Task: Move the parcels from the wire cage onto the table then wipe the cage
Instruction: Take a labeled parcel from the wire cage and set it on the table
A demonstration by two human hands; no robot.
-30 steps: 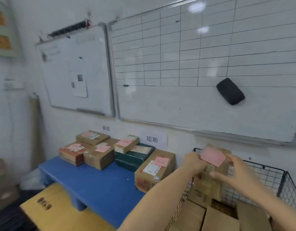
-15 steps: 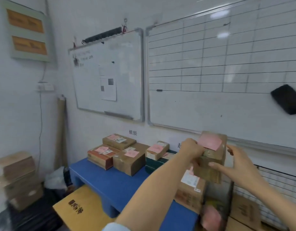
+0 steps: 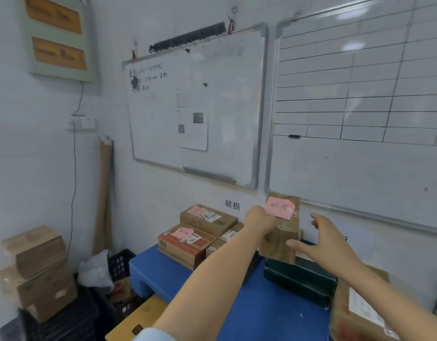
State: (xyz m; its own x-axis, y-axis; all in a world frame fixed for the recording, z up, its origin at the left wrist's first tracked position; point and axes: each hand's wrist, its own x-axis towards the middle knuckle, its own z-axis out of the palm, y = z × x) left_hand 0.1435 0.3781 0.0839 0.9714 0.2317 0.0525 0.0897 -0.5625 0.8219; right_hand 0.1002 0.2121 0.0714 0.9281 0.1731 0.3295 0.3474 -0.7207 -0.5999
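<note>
Above the blue table [image 3: 163,274], the left hand [image 3: 260,221] clamps a small taped cardboard parcel [image 3: 282,232] by its side while the right hand [image 3: 320,238] spreads wide beside it; it looks light, stiff and slick-taped, best gripped across opposite faces.

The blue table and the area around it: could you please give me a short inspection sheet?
Surface: blue table, bare at the front, parcels along the wall side.
Job's things: carried parcel with pink note, above the dark green boxes; stacked parcels behind; wire cage barely visible at the right edge.
Clutter: white bag and black crate on the floor.
Grips: left hand closed on the parcel; right hand open beside it.
Cables: thin wire hanging from the wall socket.
Surroundings: two whiteboards, cardboard boxes at left.
</note>
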